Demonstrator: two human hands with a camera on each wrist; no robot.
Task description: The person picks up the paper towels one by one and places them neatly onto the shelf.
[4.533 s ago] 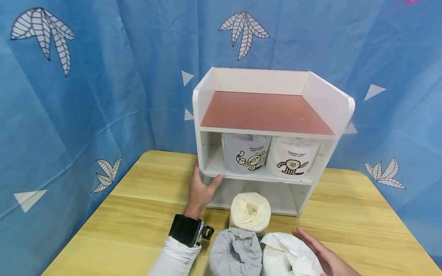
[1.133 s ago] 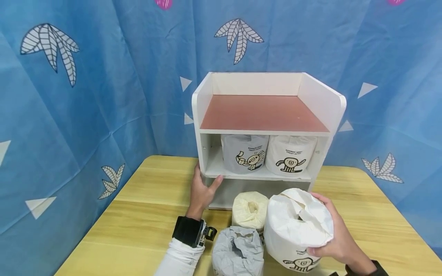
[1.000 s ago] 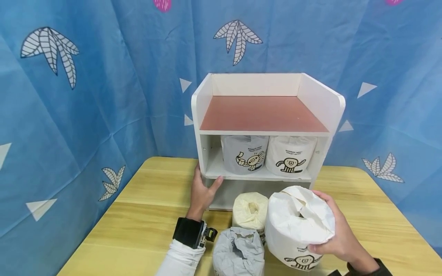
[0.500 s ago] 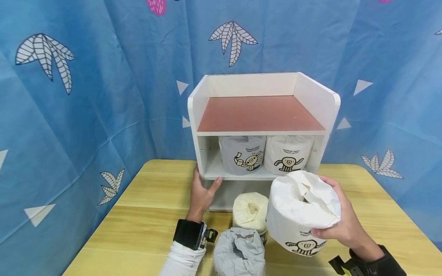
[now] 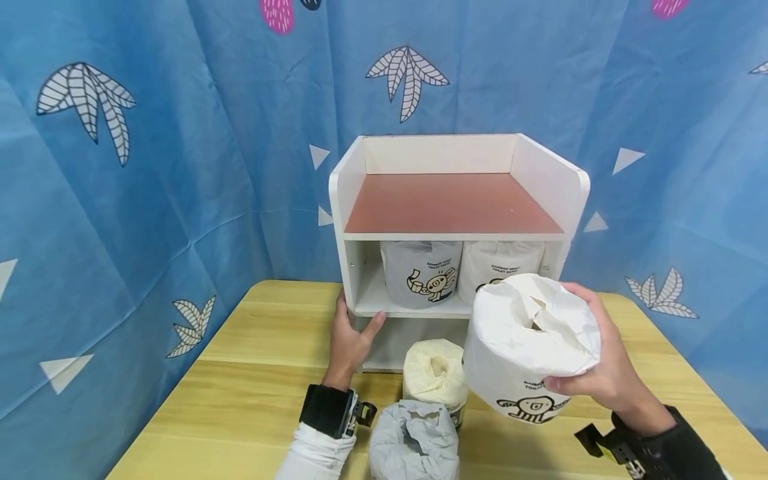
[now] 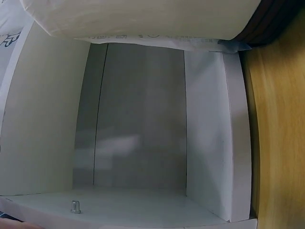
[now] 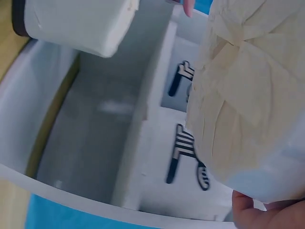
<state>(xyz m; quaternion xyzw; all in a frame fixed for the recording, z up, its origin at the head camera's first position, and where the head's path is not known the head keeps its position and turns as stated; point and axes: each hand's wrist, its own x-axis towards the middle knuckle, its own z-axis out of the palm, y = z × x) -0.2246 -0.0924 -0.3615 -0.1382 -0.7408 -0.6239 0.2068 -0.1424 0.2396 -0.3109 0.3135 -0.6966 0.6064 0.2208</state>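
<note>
Well, we see the right hand (image 5: 609,365) gripping a white roll (image 5: 510,373) of paper from its right side, the thumb pressed on the near face beside the printed lettering and the fingers reaching round behind the far rim. The roll tilts in the air over the table (image 5: 240,373), before the right half of the cabinet (image 5: 450,203), and in our head view it partly covers a second white roll (image 5: 501,255). The right forearm slants in from the lower right, a black strap (image 5: 654,445) round its wrist.

The left hand (image 5: 350,341) is spread wide against the cabinet's left edge, its fingers running up the outer side with their tips hidden, its thumb stretched away toward the front of the middle board (image 5: 420,312). That arm reaches forward in a white sleeve (image 5: 315,459), a black band (image 5: 326,412) at the wrist.

Between the arms, a cream roll (image 5: 420,387) stands upright just before the cabinet's lower space, with a crumpled grey roll (image 5: 387,440) nearer us. On the board, a printed grey roll (image 5: 405,280) stands beside the second white roll. The left wrist view is dim, but the pale wrapped shape (image 6: 143,19) along its top is probably the cream roll. Behind it all hangs a leaf-patterned blue curtain (image 5: 510,67).
</note>
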